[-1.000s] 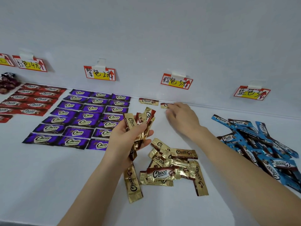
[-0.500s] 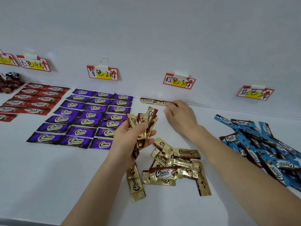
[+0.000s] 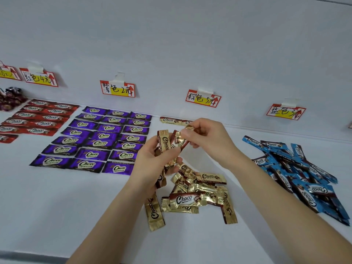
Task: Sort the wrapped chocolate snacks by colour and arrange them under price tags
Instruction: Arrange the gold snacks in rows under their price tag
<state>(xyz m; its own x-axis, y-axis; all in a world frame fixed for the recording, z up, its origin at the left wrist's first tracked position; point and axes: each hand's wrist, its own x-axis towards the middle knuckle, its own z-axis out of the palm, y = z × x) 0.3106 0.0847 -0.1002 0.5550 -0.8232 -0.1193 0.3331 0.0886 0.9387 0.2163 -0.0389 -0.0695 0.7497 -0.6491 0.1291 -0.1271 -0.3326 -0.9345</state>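
Note:
My left hand [image 3: 152, 161] holds a fanned bunch of gold snacks [image 3: 167, 143] upright above the white shelf [image 3: 57, 216]. My right hand [image 3: 207, 139] pinches the top end of one gold snack in that bunch. Two gold snacks [image 3: 171, 120] lie end to end against the back wall, left of the brown price tag [image 3: 203, 98]. A loose pile of gold snacks [image 3: 192, 193] lies below my hands. Purple snacks [image 3: 99, 140] sit in neat rows under the purple tag [image 3: 117, 89]. Red snacks [image 3: 36, 117] lie in rows under the red tag [image 3: 39, 78].
A jumbled heap of blue snacks [image 3: 297, 174] lies at the right under the blue price tag [image 3: 285, 111]. Dark wrapped sweets [image 3: 9, 98] are piled at the far left beside another tag [image 3: 7, 73]. The shelf's front edge runs along the bottom left.
My right hand left the second gold snack lying at the back wall, drew back to the bunch in my left hand and pinched one snack there. My left hand stayed put.

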